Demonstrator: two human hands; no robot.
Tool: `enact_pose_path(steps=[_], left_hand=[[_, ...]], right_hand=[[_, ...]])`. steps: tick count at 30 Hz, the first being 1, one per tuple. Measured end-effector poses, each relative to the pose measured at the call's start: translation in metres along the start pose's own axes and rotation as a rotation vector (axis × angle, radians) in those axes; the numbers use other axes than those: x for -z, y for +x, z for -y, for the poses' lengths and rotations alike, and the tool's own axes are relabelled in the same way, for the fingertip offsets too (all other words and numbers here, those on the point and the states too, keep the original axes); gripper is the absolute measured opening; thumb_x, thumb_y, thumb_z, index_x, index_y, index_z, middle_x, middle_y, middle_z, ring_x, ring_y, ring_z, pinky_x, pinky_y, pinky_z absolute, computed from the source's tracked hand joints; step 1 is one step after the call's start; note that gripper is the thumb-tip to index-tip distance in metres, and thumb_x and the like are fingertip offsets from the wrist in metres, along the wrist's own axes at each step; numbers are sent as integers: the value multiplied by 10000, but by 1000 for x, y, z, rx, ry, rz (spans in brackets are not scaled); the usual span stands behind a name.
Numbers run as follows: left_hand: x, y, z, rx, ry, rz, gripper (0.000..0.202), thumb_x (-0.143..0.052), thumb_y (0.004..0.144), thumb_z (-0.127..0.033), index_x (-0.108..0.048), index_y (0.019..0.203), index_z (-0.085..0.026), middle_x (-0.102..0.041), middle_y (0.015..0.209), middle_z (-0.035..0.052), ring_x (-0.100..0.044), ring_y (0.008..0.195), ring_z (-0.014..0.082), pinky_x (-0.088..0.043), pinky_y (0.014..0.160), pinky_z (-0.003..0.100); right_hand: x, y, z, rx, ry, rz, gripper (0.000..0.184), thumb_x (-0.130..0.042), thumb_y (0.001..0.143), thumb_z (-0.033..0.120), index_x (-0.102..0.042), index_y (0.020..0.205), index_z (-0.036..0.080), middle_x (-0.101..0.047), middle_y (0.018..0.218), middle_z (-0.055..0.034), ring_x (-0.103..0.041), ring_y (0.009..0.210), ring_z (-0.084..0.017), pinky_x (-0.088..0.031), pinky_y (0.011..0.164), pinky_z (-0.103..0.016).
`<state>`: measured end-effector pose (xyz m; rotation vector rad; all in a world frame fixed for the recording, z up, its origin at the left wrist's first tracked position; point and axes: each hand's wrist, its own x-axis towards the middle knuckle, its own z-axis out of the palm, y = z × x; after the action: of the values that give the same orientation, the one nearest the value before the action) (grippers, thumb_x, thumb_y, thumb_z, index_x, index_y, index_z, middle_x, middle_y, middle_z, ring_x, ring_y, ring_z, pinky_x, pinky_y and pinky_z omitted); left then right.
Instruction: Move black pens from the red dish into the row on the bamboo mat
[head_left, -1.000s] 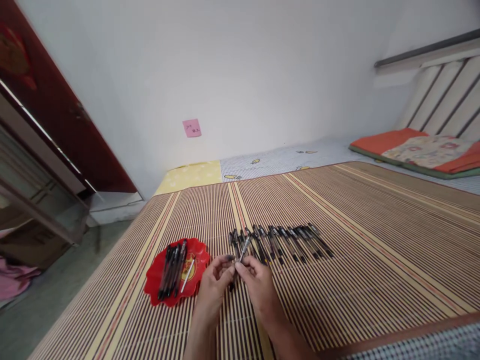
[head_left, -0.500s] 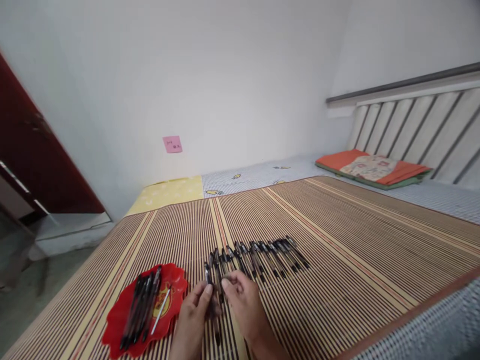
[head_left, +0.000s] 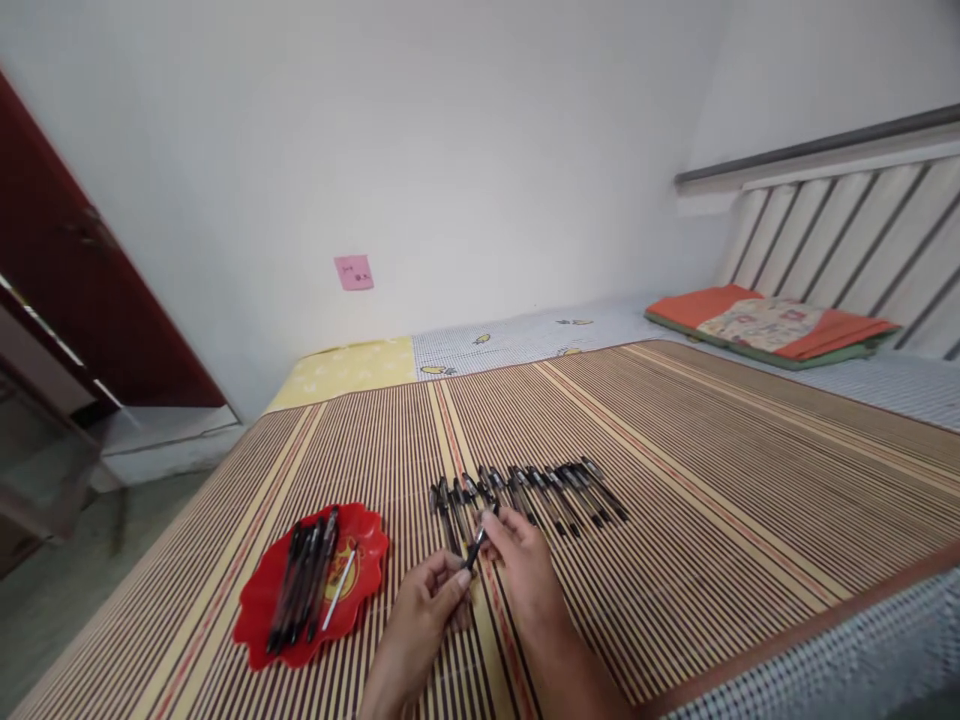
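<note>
Between my two hands a black pen (head_left: 475, 550) is held at a slant above the striped mat. My left hand (head_left: 427, 604) pinches its lower end with thumb and fingers. At the upper end, the thumb and fingers of my right hand (head_left: 525, 565) close on it. Just beyond my hands, a row of black capped pens (head_left: 556, 500) lies side by side on the mat; my right hand hides part of it. To the left, a red scalloped plate (head_left: 251, 610) bears several dark pens (head_left: 304, 580) and one thin white refill-like stick (head_left: 340, 588).
A striped woven mat (head_left: 675, 480) covers the bed. A folded orange and green cloth (head_left: 772, 322) lies at the far right by the white slatted headboard (head_left: 847, 235). A pink note (head_left: 354, 272) is on the wall, and a dark red door (head_left: 97, 270) stands at left.
The pen in my left hand has gone from pointing away to slanting right. My right hand has moved from beside the row's left-end pens onto this pen's upper end. The view has shifted slightly.
</note>
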<state>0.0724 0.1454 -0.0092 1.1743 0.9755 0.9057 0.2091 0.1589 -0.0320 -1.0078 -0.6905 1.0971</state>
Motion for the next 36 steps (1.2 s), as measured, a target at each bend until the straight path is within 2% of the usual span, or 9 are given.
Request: enact_pose_path(steps=[5, 7, 10, 15, 19, 26, 29, 33, 36], left_hand=[[-3, 1, 0, 38, -21, 18, 452, -787, 684, -575, -627, 765, -160, -531, 551, -62, -434, 468, 69, -319, 488, 202], [-3, 2, 1, 32, -45, -8, 456, -804, 668, -557, -636, 808, -157, -548, 577, -59, -435, 477, 66, -324, 486, 198], [-1, 2, 1, -2, -52, -35, 450, -811, 667, -533, -649, 847, -153, -542, 588, -65, -429, 491, 65, -340, 489, 195], [2, 6, 3, -54, 16, -116, 447, -840, 618, -509, -644, 814, -158, -504, 584, -79, -436, 505, 76, -369, 483, 200], [1, 7, 5, -75, 70, -194, 426, -857, 596, -479, -576, 724, -186, -481, 549, -94, -420, 464, 72, -356, 459, 199], [0, -1, 5, -14, 10, 39, 441, -594, 871, -570, -558, 670, -179, -539, 492, -42, -460, 416, 83, -326, 456, 211], [-4, -1, 0, -1, -1, 24, 433, -641, 824, -594, -581, 747, -172, -545, 526, -48, -468, 444, 83, -333, 461, 201], [-8, 1, -5, -81, 51, -131, 455, -840, 637, -503, -520, 765, -206, -511, 581, -93, -468, 456, 82, -383, 443, 200], [-6, 1, -2, -58, 41, -36, 400, -730, 762, -535, -517, 722, -199, -550, 546, -68, -498, 424, 87, -379, 447, 208]], right_hand=[[15, 8, 10, -38, 312, -190, 327, -791, 686, 448, -632, 837, 204, -693, 833, -33, -627, 755, -171, -504, 655, -272], [15, 8, 11, -68, 236, -134, 292, -779, 700, 434, -628, 801, 205, -660, 742, -9, -582, 647, -146, -456, 563, -246], [9, 3, 5, -67, -66, 35, 315, -732, 759, 486, -632, 715, 190, -526, 561, 46, -439, 500, -106, -341, 479, -230], [1, -3, -1, 85, -314, 90, 267, -706, 754, 435, -681, 717, 172, -626, 660, 3, -555, 656, -164, -421, 630, -265], [2, -1, 1, 79, -312, 111, 260, -685, 759, 431, -669, 699, 179, -559, 588, 32, -493, 593, -142, -392, 584, -251], [2, -5, 11, 10, -160, 209, 275, -727, 757, 447, -703, 757, 173, -514, 569, 45, -412, 532, -105, -326, 515, -228], [2, -5, 11, -32, -135, 227, 309, -737, 743, 476, -703, 781, 171, -482, 549, 58, -367, 496, -94, -281, 479, -224], [3, -3, 7, 6, -177, 152, 306, -745, 735, 469, -662, 709, 177, -494, 576, 52, -367, 507, -91, -298, 486, -226], [5, -1, 3, -3, -162, 177, 321, -739, 740, 489, -664, 719, 177, -447, 535, 70, -345, 488, -87, -283, 481, -228]])
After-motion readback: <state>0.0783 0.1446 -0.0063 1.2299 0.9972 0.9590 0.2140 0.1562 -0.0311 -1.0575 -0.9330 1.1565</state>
